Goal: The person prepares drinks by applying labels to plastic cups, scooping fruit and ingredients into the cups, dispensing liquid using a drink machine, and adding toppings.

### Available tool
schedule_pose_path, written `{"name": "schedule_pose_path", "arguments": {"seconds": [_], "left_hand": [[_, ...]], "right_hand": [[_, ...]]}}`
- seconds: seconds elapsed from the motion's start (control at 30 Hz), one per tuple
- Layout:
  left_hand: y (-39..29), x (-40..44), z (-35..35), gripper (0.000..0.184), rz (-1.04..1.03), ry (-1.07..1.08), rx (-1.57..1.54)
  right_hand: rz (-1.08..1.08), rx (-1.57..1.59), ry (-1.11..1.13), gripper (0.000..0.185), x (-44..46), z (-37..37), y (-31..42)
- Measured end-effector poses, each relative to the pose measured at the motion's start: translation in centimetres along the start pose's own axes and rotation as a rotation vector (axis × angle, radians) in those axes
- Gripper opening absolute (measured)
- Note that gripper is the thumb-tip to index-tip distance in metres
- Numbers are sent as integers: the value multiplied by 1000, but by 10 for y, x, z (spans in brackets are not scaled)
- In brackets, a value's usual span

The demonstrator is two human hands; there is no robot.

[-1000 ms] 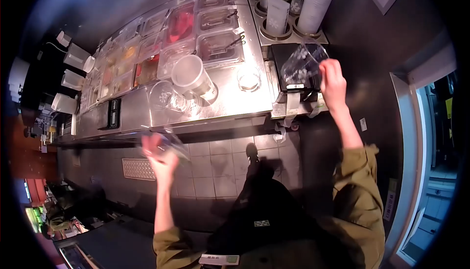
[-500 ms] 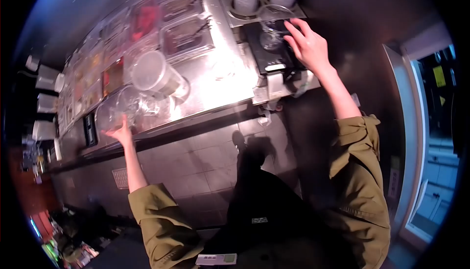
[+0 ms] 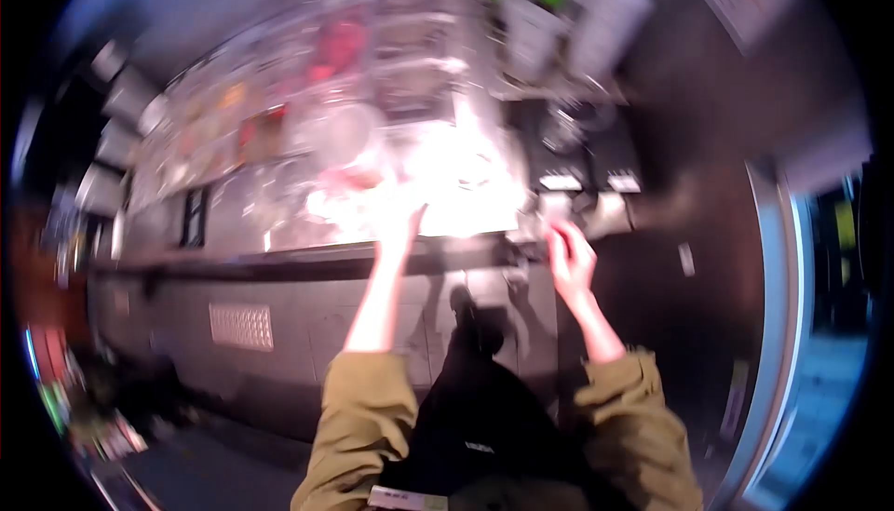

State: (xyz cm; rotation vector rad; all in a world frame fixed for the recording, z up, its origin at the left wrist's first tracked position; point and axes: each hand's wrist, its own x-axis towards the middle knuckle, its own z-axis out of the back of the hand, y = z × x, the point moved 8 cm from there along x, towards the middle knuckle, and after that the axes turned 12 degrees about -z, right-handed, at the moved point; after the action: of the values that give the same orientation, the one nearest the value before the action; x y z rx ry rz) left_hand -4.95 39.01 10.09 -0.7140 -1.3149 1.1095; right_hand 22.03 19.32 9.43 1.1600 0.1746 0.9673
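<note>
My left hand (image 3: 400, 211) is over the front of the steel counter (image 3: 470, 215), washed out by glare and smeared. Its fingers cannot be made out, nor whether they hold anything. A clear plastic tub (image 3: 346, 131) is just beyond it, blurred. My right hand (image 3: 572, 264) hangs at the counter's front edge, fingers bent and blurred, below a white piece (image 3: 556, 204) on the front of a black flat device (image 3: 540, 162). Touch between them cannot be told. On that device sits a clear vessel (image 3: 562, 131), apart from both hands.
Lidded clear bins (image 3: 410, 92) with food, one red (image 3: 340, 46), fill the counter's back. Tall pale cups (image 3: 533, 36) stand in holders at the back right. White containers (image 3: 101, 190) line the far left. A lit blue doorway (image 3: 810, 362) is at right.
My left hand has moved right, away from the clear cups at the counter's left. My right hand has dropped from beside the clear vessel to the front edge. The view has shifted.
</note>
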Motion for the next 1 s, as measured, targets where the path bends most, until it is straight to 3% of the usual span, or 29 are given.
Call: {"name": "schedule_pose_path", "arguments": {"seconds": [0.03, 0.07, 0.13, 0.23, 0.27, 0.37, 0.43, 0.5, 0.63, 0.7, 0.77, 0.8, 0.83, 0.9, 0.93, 0.97, 1.0], "left_hand": [[43, 11, -11, 91, 196, 20, -230], [-15, 18, -1, 92, -64, -263, 116], [-21, 40, 4, 97, -205, -209, 275], [-107, 30, 27, 101, -460, -82, 26], [-132, 20, 42, 100, -412, 16, -388], [-162, 20, 122, 106, -204, 7, -756], [-167, 42, 191, 112, -136, -26, -951], [-147, 67, 267, 114, -218, -29, -915], [-69, 153, 415, 116, -282, -188, -662], [-20, 218, 473, 108, -221, -137, -720], [45, 284, 519, 99, -116, -16, -854], [82, 299, 533, 94, -10, 39, -898], [109, 307, 548, 86, 101, -52, -843], [161, 318, 578, 72, 330, -237, -749], [190, 321, 596, 67, 393, -169, -692], [197, 326, 604, 63, 501, -268, -718], [212, 332, 611, 63, 598, -228, -719]], "right_hand": [[-31, 86, 20, 13, -2, -3, 8], [-93, 180, 71, 14, -2, -9, 13], [-166, 327, 120, 15, 6, -12, 35], [-60, 445, 57, 17, 34, 4, 93], [-14, 467, 36, 18, 50, 9, 119], [37, 476, 37, 19, 95, -6, 192], [31, 429, 159, 19, 127, -48, 234], [210, 251, 333, 17, 148, -119, 295], [679, -208, 761, 18, 134, -359, 417], [789, -591, 874, 22, 127, -516, 413], [739, -850, 818, 22, 160, -664, 390], [690, -868, 778, 21, 171, -722, 359], [640, -884, 738, 21, 181, -780, 328], [648, -842, 639, 22, 199, -831, 312], [668, -813, 600, 23, 193, -834, 309], [684, -862, 653, 24, 192, -839, 306], [706, -899, 705, 25, 192, -843, 310]]}}
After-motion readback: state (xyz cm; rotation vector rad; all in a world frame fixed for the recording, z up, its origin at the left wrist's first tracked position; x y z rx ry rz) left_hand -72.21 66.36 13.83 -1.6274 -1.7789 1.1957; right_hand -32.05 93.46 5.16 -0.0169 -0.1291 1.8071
